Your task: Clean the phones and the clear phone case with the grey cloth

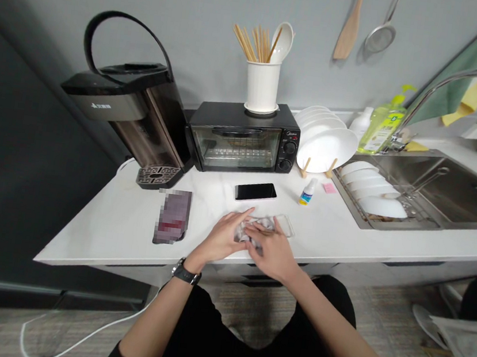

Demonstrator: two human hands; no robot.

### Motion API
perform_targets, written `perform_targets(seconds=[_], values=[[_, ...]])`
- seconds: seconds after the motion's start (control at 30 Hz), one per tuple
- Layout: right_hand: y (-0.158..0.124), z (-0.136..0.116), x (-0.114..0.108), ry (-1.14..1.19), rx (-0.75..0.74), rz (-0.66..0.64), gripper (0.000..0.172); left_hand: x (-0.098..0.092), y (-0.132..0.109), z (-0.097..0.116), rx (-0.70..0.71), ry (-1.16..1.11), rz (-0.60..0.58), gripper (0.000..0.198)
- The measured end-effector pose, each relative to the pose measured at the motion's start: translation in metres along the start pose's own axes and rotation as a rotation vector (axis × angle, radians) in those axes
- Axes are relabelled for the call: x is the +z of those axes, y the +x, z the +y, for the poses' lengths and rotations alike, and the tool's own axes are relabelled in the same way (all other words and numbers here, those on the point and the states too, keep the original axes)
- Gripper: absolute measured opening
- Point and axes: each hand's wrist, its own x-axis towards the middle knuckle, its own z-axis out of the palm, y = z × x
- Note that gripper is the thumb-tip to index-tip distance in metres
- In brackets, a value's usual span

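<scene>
A clear phone case (pixel 287 226) lies near the counter's front edge, under both my hands. My left hand (pixel 221 237) grips its left end, thumb stretched along the far side. My right hand (pixel 272 251) presses a crumpled greyish cloth (pixel 264 222) into the case, with fingers bent over it; the cloth is partly hidden by my fingers. Just beyond them a black-screened phone (pixel 256 192) rests flat. A small white spray bottle (pixel 307 191) with a blue and yellow label stands to the right, beside a pink slip (pixel 329 188).
A blurred-out dark object (pixel 173 217) lies on the left of the white counter (pixel 101 231). Behind stand a water dispenser (pixel 142 114), a toaster oven (pixel 242 144) topped by a utensil holder (pixel 262 86), and racked plates (pixel 327 149). At right, a sink (pixel 457 199) holds bowls (pixel 380 206).
</scene>
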Motion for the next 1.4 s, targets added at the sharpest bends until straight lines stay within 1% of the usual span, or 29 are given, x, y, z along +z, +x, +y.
perform_targets(seconds=[0.07, 0.13, 0.2, 0.3, 0.37, 0.43, 0.5, 0.63, 0.7, 0.77, 0.83, 0.93, 1.0, 1.07, 1.1, 1.17, 1.23, 1.3, 1.37, 1.4], values=[[-0.002, -0.008, 0.001, 0.04, -0.04, -0.026, 0.035, -0.001, -0.001, -0.001, 0.008, -0.016, 0.001, 0.094], [-0.011, -0.007, -0.006, 0.068, -0.048, -0.044, 0.032, -0.001, -0.001, 0.0, 0.011, -0.017, 0.004, 0.096], [-0.025, 0.006, -0.018, 0.066, -0.033, -0.049, 0.03, -0.001, -0.002, 0.0, 0.008, -0.006, 0.005, 0.097], [-0.042, 0.034, -0.038, -0.016, 0.015, -0.007, 0.03, -0.001, -0.001, 0.002, 0.006, 0.006, -0.01, 0.098], [-0.045, 0.048, -0.045, -0.087, 0.046, 0.034, 0.03, -0.001, 0.0, 0.004, 0.007, 0.015, -0.018, 0.097], [-0.039, 0.052, -0.042, -0.144, 0.059, 0.06, 0.031, -0.001, 0.001, 0.005, 0.01, 0.025, -0.024, 0.096], [-0.027, 0.043, -0.031, -0.164, 0.05, 0.067, 0.034, -0.001, 0.002, 0.004, 0.013, 0.033, -0.028, 0.095], [-0.004, 0.005, -0.002, -0.062, -0.048, 0.017, 0.038, 0.0, 0.001, 0.0, 0.031, 0.016, -0.026, 0.095], [-0.003, -0.008, 0.004, 0.002, -0.082, -0.005, 0.037, 0.0, 0.0, -0.002, 0.041, -0.004, -0.022, 0.096], [-0.011, -0.008, 0.001, 0.043, -0.081, -0.021, 0.033, -0.001, 0.0, -0.002, 0.037, -0.007, -0.022, 0.097], [-0.024, 0.003, -0.01, 0.051, -0.055, -0.032, 0.03, -0.001, 0.0, 0.0, 0.027, 0.008, -0.026, 0.098], [-0.042, 0.032, -0.031, -0.015, 0.01, -0.002, 0.03, -0.002, 0.0, 0.003, 0.021, 0.029, -0.031, 0.097], [-0.046, 0.047, -0.039, -0.091, 0.047, 0.042, 0.032, -0.001, 0.001, 0.003, 0.023, 0.042, -0.031, 0.097], [-0.041, 0.052, -0.038, -0.159, 0.065, 0.077, 0.034, 0.0, 0.001, 0.003, 0.028, 0.055, -0.026, 0.096], [-0.036, 0.05, -0.034, -0.179, 0.07, 0.089, 0.036, 0.0, 0.001, 0.002, 0.03, 0.061, -0.022, 0.095], [-0.023, 0.036, -0.02, -0.179, 0.064, 0.097, 0.038, 0.001, 0.001, 0.001, 0.036, 0.069, -0.016, 0.095], [-0.011, 0.014, -0.005, -0.124, 0.03, 0.078, 0.037, 0.001, 0.001, 0.0, 0.045, 0.067, -0.021, 0.094], [-0.005, -0.006, 0.005, -0.047, -0.024, 0.048, 0.037, 0.0, 0.0, -0.001, 0.047, 0.057, -0.032, 0.093], [-0.008, -0.017, 0.006, 0.013, -0.054, 0.025, 0.034, -0.001, 0.0, -0.001, 0.039, 0.048, -0.04, 0.093], [-0.013, -0.018, 0.004, 0.031, -0.054, 0.017, 0.033, -0.002, -0.001, -0.001, 0.035, 0.047, -0.039, 0.093]])
